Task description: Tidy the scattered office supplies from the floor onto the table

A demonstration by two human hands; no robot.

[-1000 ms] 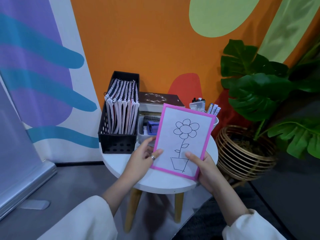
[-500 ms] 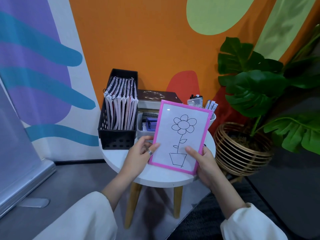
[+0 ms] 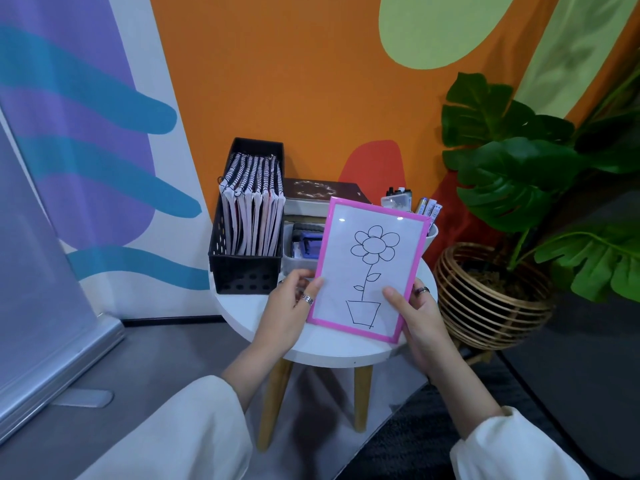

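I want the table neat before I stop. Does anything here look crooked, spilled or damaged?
Nothing is spilled or damaged. Only the pink-framed board is unplaced: both hands, left and right, hold it tilted above the white table.

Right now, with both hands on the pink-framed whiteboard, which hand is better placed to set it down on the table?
Probably the right hand: it grips the pink-framed whiteboard at its lower corner, over bare round white table. The left hand only pinches the side edge beside the black basket.
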